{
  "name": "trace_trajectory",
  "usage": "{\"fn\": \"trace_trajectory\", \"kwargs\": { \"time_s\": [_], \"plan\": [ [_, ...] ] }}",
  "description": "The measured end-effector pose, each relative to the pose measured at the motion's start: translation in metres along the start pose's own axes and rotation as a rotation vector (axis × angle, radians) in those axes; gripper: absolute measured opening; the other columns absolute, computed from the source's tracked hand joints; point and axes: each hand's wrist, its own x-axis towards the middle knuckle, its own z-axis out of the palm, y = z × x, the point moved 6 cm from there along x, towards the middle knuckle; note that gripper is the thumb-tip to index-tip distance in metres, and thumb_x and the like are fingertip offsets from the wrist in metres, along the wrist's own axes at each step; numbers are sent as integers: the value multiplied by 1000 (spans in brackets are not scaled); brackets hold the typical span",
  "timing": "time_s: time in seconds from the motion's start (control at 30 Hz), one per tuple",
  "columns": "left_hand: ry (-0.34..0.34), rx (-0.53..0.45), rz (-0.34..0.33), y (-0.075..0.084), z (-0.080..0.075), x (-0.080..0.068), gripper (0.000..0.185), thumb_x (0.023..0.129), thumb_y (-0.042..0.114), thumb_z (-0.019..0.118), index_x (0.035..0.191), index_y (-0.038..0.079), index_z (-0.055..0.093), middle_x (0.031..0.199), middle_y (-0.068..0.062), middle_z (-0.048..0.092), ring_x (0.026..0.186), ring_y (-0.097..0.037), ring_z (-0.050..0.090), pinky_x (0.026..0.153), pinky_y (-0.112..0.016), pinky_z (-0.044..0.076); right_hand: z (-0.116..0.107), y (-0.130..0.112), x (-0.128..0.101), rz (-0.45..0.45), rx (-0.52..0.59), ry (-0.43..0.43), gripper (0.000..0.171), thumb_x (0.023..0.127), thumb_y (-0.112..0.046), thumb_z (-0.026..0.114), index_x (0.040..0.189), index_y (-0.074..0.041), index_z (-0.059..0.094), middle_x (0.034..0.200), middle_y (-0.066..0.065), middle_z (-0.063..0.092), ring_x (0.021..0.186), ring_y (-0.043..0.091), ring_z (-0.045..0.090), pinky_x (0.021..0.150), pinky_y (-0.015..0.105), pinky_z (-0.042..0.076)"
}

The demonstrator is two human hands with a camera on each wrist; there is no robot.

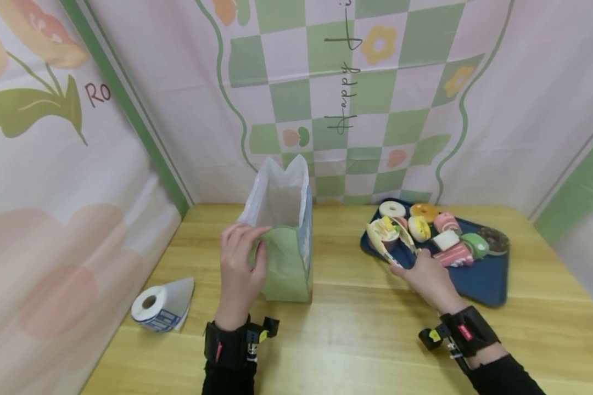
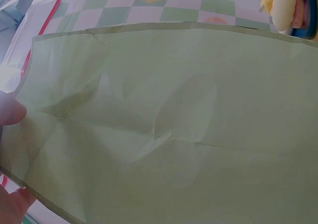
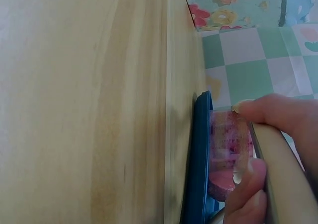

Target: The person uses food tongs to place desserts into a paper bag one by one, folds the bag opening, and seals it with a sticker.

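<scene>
1. Green paper is what the left hand (image 1: 239, 258) holds: its fingers curl over the near rim of the green gift bag (image 1: 285, 263), which stands upright and open on the wooden surface (image 1: 346, 334). A white liner rises out of the bag's mouth.
2. The left wrist view is filled by the bag's green wall (image 2: 174, 124), with a fingertip of this hand at its left edge, so the grip there is a pinch on the paper.
3. The right hand (image 1: 427, 277) lies right of the bag, at the near left edge of the dark blue tray (image 1: 484, 282). Its grip is closed on cream-coloured tongs (image 1: 382, 241), thumb and fingers around the handles.
4. The long axis of the tongs runs from the hand away and to the left, toward the bag; the tips reach the toy pastry cup (image 1: 389, 229) at the tray's left corner. I cannot tell whether the tips already squeeze it.
5. In the right wrist view a pink toy piece (image 3: 226, 154) sits just beside the tray wall (image 3: 198, 159), touching the fingers.
6. Other toy doughnuts and cakes fill the tray further right of the bag.
7. The bag's mouth is to the left of the tongs and higher than the tray; the right hand is the nearer one to the food.
8. A roll of tape (image 1: 159, 306) lies left of the bag, well apart.
</scene>
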Motion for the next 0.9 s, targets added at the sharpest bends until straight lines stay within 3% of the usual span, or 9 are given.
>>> {"fn": "trace_trajectory", "kwargs": {
  "time_s": [0.07,0.33,0.63,0.8,0.9],
  "plan": [
    [-2,3,1,0,0,0,18,85,1,65,102,1,69,93,-13,66,100,-33,56,97,-47,41,0,1,0,9,5,6,110,79,-67,65,135,19,26,112,40,54,87,40,61,62,39,48],
    [-1,2,-8,0,-1,0,19,85,-1,64,103,2,69,93,-12,66,100,-32,55,97,-46,40,-3,-3,-1,24,17,-7,110,77,-52,74,141,18,18,122,43,49,98,46,59,70,46,49],
    [1,3,-11,0,-1,0,19,85,-1,65,103,2,69,94,-12,66,100,-32,56,98,-46,41,-2,0,1,-28,25,-43,116,82,-59,67,147,17,8,121,39,52,91,36,62,72,44,49],
    [-1,2,-7,0,-1,-1,19,84,-1,65,103,2,69,94,-12,66,100,-32,56,98,-46,41,-6,-1,-1,-75,11,-34,114,83,-62,64,146,18,12,133,44,42,110,51,56,82,55,49],
    [-1,0,-7,0,-1,-1,20,84,-1,65,103,2,69,94,-12,66,100,-32,56,98,-46,41,-13,-3,-3,-98,5,-10,117,84,-63,63,146,20,8,141,49,29,123,60,41,93,64,43]
  ]
}}
